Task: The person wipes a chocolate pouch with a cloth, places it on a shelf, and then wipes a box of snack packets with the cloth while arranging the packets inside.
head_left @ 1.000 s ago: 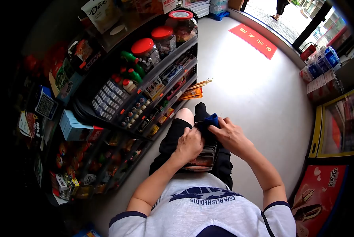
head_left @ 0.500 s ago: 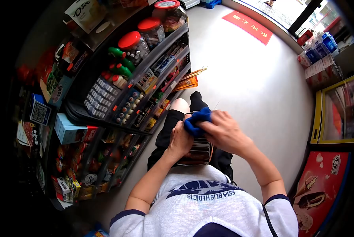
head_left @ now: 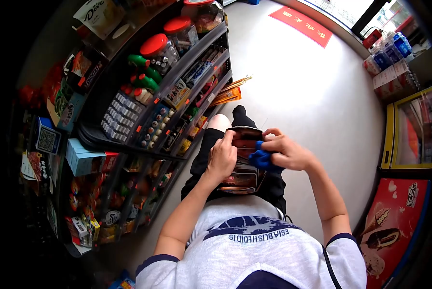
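A dark brown, box-like thing (head_left: 240, 179) with several stacked layers or ledges rests on my lap, between my thighs. My left hand (head_left: 222, 156) is closed on its far left edge, with the fingertips at the rim. In my right hand (head_left: 292, 151) is a crumpled blue cloth (head_left: 261, 160), hanging over the right side of the box. The right fingers also reach the box's far right corner. Part of the box is hidden behind the cloth and both hands, and what it is exactly I cannot make out.
On the left stands a tiered snack rack (head_left: 184, 103) with red-lidded jars (head_left: 154, 45). Orange packets (head_left: 225, 96) stick out from its end toward my knee. To the right are a yellow-framed freezer (head_left: 413, 127) and a red ice-cream panel (head_left: 394, 226). A red mat (head_left: 300, 26) lies by the doorway.
My right hand has moved right and slightly down with the blue cloth, off the far left part of the box. The box's far end now shows, tilted up. My left hand still grips the edge.
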